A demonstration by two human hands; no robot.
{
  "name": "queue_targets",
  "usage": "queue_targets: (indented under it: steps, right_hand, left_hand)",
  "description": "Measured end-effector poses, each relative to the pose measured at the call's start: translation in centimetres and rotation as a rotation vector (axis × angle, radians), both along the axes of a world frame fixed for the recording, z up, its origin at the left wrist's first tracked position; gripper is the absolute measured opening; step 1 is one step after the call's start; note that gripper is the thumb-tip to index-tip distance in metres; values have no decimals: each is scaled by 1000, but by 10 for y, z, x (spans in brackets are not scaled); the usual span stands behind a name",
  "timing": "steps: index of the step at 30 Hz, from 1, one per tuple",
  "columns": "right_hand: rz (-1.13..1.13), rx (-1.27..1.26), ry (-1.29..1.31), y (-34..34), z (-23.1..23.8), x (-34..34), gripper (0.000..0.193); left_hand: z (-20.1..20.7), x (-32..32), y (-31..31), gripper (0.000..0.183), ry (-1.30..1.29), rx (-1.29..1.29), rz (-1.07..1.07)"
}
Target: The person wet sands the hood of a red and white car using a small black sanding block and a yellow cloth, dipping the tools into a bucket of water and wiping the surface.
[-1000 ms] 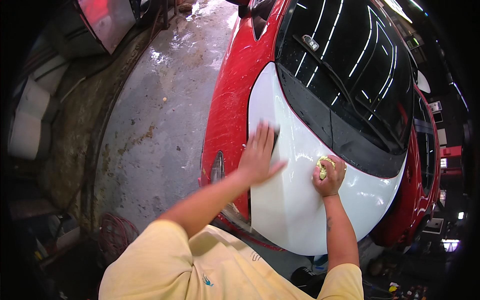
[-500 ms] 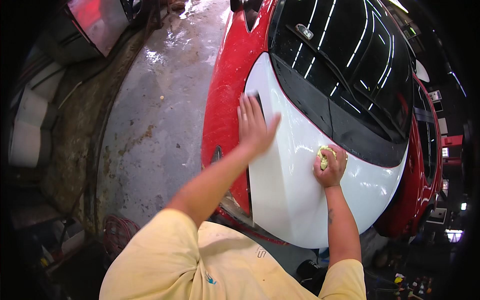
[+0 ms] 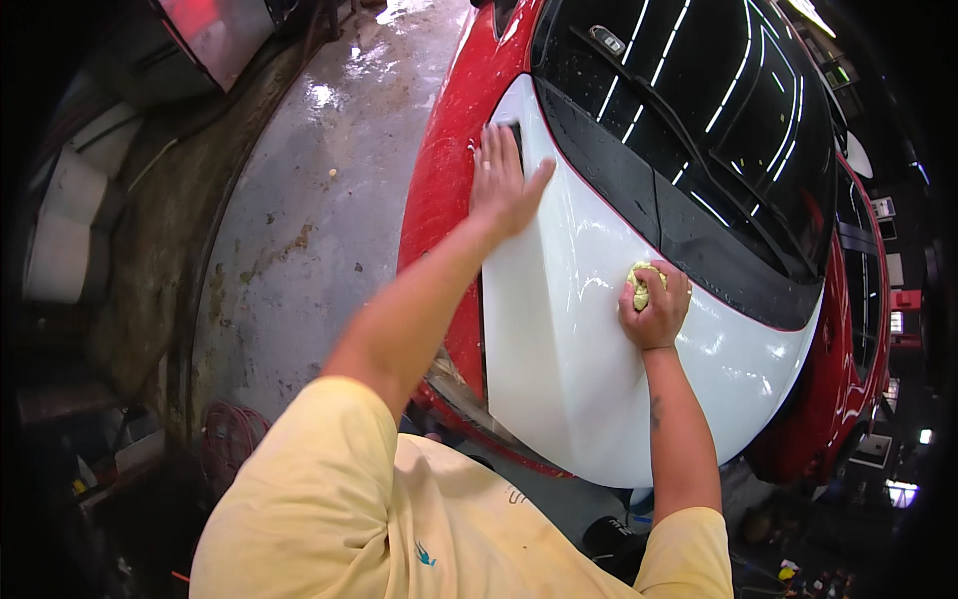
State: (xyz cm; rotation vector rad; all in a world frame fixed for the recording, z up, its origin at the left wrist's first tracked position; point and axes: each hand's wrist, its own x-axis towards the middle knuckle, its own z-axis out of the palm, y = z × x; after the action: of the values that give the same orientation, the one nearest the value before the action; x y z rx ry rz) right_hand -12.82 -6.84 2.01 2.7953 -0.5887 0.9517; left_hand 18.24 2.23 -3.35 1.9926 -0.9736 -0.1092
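My left hand (image 3: 506, 185) lies open with fingers stretched along the left edge of the car's white hood (image 3: 569, 339). A dark patch shows beside its fingers; I cannot make out what it is. In my right hand (image 3: 654, 307) is a crumpled pale yellow cloth (image 3: 646, 284), gripped with curled fingers and pressed on the hood. That hand is a little short of the black cowl (image 3: 699, 260) below the windshield. Most of the cloth's underside is hidden by the hand.
The red fender (image 3: 464, 130) borders the hood on the left. A wiper (image 3: 664, 120) crosses the dark windshield (image 3: 699, 80), near a small black and silver item (image 3: 607, 40). Wet, stained grey floor (image 3: 299, 200) stretches to the left, with coiled red hose (image 3: 232, 431) lower left.
My left hand has slid farther up along the hood's left edge, fingers still stretched. The right hand, still gripping the cloth, appears slightly higher; the whole view has shifted a little.
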Motion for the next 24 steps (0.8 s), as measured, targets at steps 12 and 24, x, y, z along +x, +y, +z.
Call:
queue_targets:
  steps: [12,24]
  right_hand:
    - [-7,18,-5,8,5,10,19]
    - [-616,217,-160,65,13,66,49]
  left_hand:
    - [-1,-28,19,105,-185,67,-12]
    - [-45,-57,169,43,-336,-274,-960]
